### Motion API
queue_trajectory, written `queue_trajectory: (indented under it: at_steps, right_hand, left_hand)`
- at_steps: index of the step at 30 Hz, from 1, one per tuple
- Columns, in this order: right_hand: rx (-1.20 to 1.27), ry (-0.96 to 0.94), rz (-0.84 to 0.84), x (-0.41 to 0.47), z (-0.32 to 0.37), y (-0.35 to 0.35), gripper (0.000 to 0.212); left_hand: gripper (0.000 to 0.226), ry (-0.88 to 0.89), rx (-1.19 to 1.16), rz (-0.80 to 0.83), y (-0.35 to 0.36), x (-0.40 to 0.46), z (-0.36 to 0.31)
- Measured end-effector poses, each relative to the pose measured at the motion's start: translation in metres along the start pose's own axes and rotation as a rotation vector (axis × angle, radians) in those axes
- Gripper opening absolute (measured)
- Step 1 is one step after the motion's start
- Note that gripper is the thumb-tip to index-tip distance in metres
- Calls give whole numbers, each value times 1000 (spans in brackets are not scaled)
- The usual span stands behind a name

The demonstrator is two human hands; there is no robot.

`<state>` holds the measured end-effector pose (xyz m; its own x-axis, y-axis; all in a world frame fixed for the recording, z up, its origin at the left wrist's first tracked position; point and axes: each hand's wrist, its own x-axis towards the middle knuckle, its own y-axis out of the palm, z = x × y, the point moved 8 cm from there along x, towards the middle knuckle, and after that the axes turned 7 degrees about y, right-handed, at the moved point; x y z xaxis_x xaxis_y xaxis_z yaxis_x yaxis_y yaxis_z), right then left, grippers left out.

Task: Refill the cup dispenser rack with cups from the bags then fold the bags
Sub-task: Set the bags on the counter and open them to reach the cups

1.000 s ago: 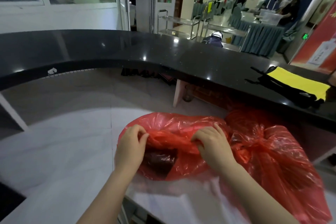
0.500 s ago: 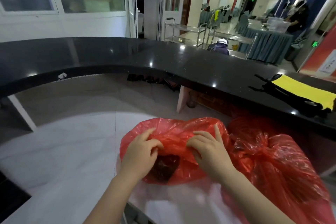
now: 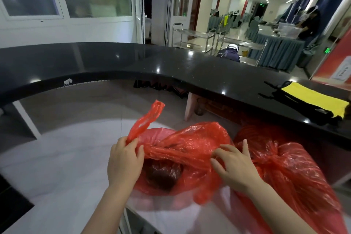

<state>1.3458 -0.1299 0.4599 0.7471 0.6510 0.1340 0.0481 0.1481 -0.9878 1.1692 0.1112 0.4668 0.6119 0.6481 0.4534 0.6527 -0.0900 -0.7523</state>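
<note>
A red bag (image 3: 188, 150) is seen on the white lower surface (image 3: 62, 169) just below the black counter (image 3: 171, 66). One of its handles (image 3: 145, 120) is pinched between thumb and curled fingers of the left hand (image 3: 124, 163) and stands up toward the counter. The right hand (image 3: 234, 167) rests on the bag with fingers spread. A dark shape inside cannot be identified. A second red bag (image 3: 296, 173), touching the first on the right, is cut off by the frame.

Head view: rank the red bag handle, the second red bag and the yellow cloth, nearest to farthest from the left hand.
1. Red bag handle, pinched in the left hand.
2. Second red bag, right, past the right hand.
3. Yellow cloth, far right on the black counter.
</note>
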Motion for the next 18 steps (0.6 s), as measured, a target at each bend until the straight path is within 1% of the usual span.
queue_trajectory:
  at_steps: [1, 2, 3, 4, 5, 7, 9, 11, 12, 14, 16, 18]
  right_hand:
    - [-54, 8, 22, 0, -1, 0, 62]
    - [-120, 8, 42, -1, -1, 1, 73]
    - [-181, 10, 64, -1, 0, 2, 75]
    - [-209, 21, 80, -1, 1, 2, 69]
    - [-211, 25, 70, -2, 6, -2, 57]
    - [-144, -40, -66, -7, 22, -15, 28]
    - [-48, -122, -149, -11, 38, -19, 18]
    - [-51, -167, -111, -10, 57, -11, 8]
    - [-71, -149, -59, -7, 62, -3, 12]
    - [-116, -60, 5, 2, 60, 14, 30]
    - [-122, 69, -3, 11, 51, 18, 43]
    - [-106, 188, -44, 17, 43, 13, 51]
  left_hand:
    - [32, -22, -1, -4, -3, -1, 4]
    - [40, -47, -9, 6, -4, -1, 7]
    - [48, -64, -25, 21, -4, -2, 9]
    - [56, -66, -45, 35, -4, -3, 9]
    - [63, -56, -66, 45, -4, -4, 7]
    - [73, -35, -106, 64, -3, -6, 2]
    - [82, -29, -155, 90, -1, -8, -1]
    - [89, -28, -213, 120, 3, -11, -2]
    - [93, -17, -243, 129, 4, -12, -2]
    - [99, 27, -334, 120, 3, -13, -4]
    - [99, 53, -454, 90, -2, -13, -3]
    - [92, 60, -520, 92, -5, -15, 0]
